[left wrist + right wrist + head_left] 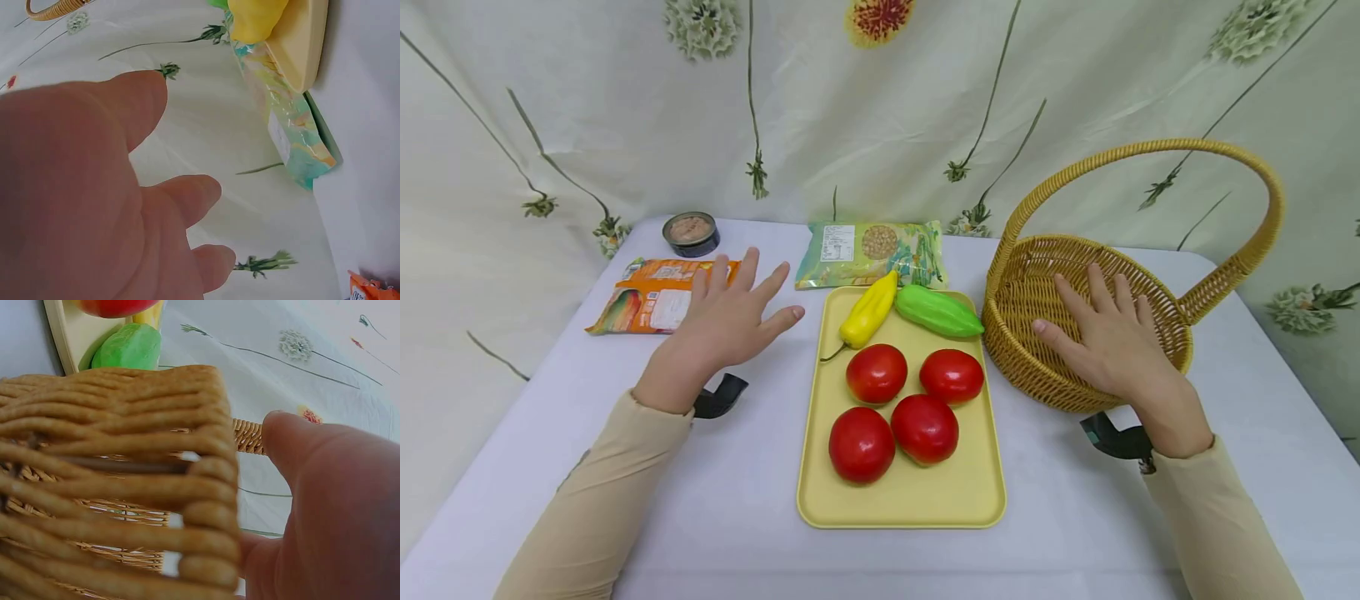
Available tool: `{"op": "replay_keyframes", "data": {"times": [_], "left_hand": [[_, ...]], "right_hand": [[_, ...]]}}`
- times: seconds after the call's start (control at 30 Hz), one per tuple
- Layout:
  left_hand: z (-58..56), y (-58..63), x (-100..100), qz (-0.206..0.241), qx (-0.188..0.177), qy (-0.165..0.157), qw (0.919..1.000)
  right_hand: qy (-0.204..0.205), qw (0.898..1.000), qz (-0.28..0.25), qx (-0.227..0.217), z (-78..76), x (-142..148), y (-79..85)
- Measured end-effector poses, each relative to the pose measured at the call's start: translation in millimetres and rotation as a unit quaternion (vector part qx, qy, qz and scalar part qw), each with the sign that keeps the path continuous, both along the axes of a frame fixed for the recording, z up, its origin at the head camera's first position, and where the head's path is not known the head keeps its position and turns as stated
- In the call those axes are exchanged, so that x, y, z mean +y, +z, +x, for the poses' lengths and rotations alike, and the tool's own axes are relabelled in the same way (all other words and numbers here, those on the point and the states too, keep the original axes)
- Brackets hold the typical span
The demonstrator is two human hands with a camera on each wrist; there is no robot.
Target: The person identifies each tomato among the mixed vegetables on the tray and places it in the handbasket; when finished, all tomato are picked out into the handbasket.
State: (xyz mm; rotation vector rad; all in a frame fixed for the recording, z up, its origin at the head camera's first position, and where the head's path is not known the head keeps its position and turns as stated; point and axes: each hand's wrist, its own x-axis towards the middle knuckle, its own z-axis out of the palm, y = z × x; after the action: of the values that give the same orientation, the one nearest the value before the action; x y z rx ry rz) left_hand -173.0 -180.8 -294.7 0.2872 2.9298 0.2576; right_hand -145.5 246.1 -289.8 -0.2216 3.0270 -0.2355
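With fingers spread and gripping nothing, the left hand (721,317) hovers near the orange printed plastic packet (638,307) on the white table (715,525) and the right hand (1111,343) over the golden-brown wicker basket (1028,367) beside the pale-yellow rectangular tray (925,502), seemingly a poised step, where any grasp calls for curling fingers.

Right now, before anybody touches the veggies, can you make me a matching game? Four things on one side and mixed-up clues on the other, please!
Things:
1. Wicker basket
2. Orange packet
3. Round tin
4. Green pepper

Clues:
A. Open, with pinkish food showing inside
B. On the tray, beside the yellow pepper
C. To the right of the tray, with a tall handle
D. Partly hidden by the left hand in the head view

Right pairs: 1-C, 2-D, 3-A, 4-B
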Motion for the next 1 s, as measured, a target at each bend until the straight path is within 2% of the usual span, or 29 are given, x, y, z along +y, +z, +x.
{"op": "replay_keyframes", "data": {"times": [0.63, 1.0], "left_hand": [[-2.2, -11.7, 6.0, 0.004, -0.028, -0.008, 0.9996], [-3.9, -18.4, 6.3, -0.003, -0.056, -0.035, 0.9978]], "right_hand": [[-0.003, 1.0, -0.006, -0.007, -0.3, -0.1, -1.2], [-0.001, 1.0, -0.009, -0.007, 0.4, -1.2, -0.9]]}}
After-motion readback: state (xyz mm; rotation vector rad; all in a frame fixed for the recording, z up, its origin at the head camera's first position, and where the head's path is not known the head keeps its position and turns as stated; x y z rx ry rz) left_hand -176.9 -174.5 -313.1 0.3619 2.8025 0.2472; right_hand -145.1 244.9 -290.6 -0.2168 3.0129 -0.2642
